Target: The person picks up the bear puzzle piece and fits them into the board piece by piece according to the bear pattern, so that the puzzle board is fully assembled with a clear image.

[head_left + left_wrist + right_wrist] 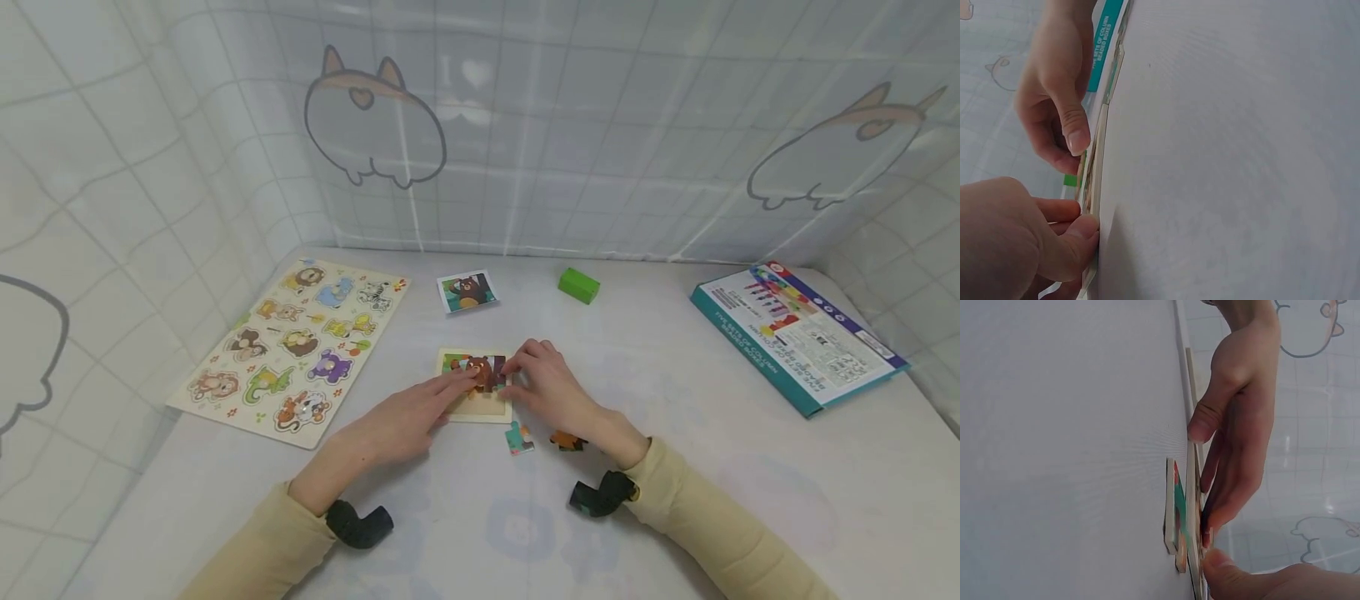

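Observation:
A small wooden puzzle tray [483,407] lies on the table, its upper part filled with bear-picture pieces [478,379]. My left hand [401,417] reaches over it from the left, its extended fingers resting on the picture and its thumb at the near edge. At the tray's upper right corner, my right hand [555,387] pinches a puzzle piece [1211,536] between thumb and fingers; the piece is slightly raised and mostly hidden. Just below the tray lies a loose teal puzzle piece [517,439]. An orange-brown puzzle piece [567,441] sits under my right wrist.
A wooden animal puzzle board [262,342] occupies the left side. Behind the tray are a bear picture card [467,292] and a green block [578,285]. A teal-edged box [798,333] lies at the right. A patterned curtain [570,125] rises behind the table.

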A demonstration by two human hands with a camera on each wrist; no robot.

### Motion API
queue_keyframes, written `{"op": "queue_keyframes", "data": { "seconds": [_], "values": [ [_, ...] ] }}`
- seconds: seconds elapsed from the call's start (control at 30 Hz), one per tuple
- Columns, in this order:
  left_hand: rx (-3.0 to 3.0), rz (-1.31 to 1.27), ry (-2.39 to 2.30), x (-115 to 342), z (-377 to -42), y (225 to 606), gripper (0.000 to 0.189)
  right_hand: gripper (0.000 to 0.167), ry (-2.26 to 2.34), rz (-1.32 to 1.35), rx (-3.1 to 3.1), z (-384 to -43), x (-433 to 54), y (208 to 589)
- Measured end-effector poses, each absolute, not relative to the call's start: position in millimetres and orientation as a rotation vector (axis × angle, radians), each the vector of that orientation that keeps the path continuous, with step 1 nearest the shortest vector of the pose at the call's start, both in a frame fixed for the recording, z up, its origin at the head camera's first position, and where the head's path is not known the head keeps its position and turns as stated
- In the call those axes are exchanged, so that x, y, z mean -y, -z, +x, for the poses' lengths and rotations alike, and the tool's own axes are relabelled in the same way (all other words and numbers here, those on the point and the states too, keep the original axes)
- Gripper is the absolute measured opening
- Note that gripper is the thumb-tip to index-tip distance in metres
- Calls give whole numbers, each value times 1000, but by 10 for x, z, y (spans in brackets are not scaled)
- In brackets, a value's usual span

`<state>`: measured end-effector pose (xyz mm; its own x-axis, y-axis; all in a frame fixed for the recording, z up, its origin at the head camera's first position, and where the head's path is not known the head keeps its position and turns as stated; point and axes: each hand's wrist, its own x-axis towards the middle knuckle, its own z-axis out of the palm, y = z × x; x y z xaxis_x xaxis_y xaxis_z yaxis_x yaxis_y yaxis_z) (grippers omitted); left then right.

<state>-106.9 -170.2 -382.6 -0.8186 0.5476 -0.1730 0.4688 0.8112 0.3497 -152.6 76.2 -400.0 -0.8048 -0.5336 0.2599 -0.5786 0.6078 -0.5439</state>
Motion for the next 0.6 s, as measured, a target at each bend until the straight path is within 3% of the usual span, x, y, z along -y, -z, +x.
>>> {"op": "queue_keyframes", "data": {
  "seconds": [0.6],
  "values": [
    [-2761, 977, -351, 1697, -1080, 3858, 75, 22, -956, 913, 2785, -1503, -737, 4034]
  ]
}}
